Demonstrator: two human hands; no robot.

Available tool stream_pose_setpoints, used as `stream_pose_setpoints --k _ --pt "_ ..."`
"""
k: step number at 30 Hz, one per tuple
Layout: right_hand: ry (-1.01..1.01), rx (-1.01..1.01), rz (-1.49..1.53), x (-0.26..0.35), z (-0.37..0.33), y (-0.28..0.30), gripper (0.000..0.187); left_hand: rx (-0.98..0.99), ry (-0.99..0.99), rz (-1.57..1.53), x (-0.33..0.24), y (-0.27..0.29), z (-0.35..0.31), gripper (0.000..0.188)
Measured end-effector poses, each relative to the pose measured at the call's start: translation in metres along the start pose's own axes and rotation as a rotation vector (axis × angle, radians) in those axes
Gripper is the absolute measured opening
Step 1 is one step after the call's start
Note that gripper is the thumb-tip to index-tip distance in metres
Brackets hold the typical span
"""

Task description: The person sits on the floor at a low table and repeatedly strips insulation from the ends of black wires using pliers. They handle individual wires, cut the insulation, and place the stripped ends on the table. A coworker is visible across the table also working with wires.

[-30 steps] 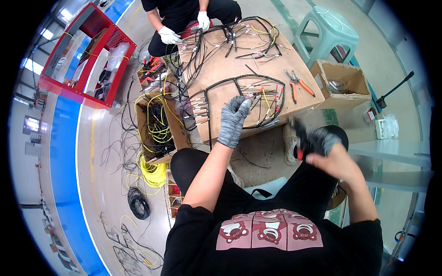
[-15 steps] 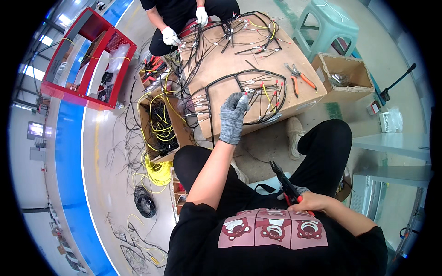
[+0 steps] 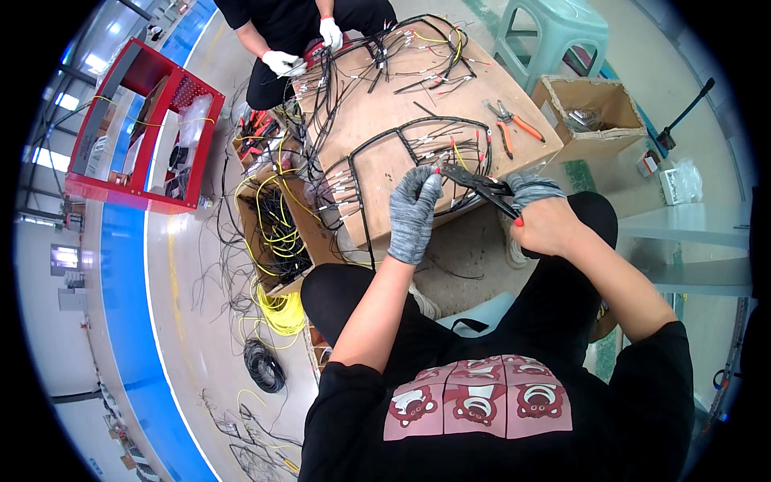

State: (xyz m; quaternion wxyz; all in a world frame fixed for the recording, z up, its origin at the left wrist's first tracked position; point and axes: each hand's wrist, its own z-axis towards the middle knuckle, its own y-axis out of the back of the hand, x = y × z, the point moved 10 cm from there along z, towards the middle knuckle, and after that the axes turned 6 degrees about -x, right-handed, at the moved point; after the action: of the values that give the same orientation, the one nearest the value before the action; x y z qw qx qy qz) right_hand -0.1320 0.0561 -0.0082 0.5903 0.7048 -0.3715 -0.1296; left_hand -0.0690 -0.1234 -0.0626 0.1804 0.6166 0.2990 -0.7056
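Note:
My left hand [image 3: 412, 215], in a grey knit glove, pinches a thin wire with a small red sleeve [image 3: 438, 170] at its tip. My right hand [image 3: 542, 210], its palm side gloved in grey, grips black crimping pliers with red handle ends [image 3: 482, 186]. Their jaws meet the red sleeve just beside my left fingertips; whether they are closed on it cannot be told. Behind both hands a black wire harness [image 3: 377, 145] lies looped on the brown board-topped table [image 3: 373, 170], its many branch ends carrying white and red tips.
Orange-handled cutters [image 3: 514, 127] lie at the table's right. Across it, a person in white gloves [image 3: 283, 63] handles another harness [image 3: 377, 52]. A cardboard box [image 3: 594, 145] and green stool [image 3: 554, 32] stand right; a wire-filled box [image 3: 309, 213] and yellow coil [image 3: 283, 312] are left.
My right hand has raised the crimping pliers from my lap to the wire in my left hand. The view has shifted slightly.

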Motion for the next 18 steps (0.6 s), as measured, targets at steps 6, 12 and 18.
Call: stream_pose_setpoints --k 6,12,18 --pt "0.179 -0.233 -0.030 0.009 0.013 0.015 0.061 0.043 -0.085 0.132 -0.001 -0.001 0.001 0.013" --pt "0.202 -0.153 -0.010 0.009 0.022 0.018 0.049 0.011 -0.049 0.137 -0.002 0.001 -0.001 0.012" --pt "0.296 -0.445 0.065 -0.002 0.035 0.024 0.030 0.007 -0.052 0.112 -0.004 -0.001 0.002 0.013"
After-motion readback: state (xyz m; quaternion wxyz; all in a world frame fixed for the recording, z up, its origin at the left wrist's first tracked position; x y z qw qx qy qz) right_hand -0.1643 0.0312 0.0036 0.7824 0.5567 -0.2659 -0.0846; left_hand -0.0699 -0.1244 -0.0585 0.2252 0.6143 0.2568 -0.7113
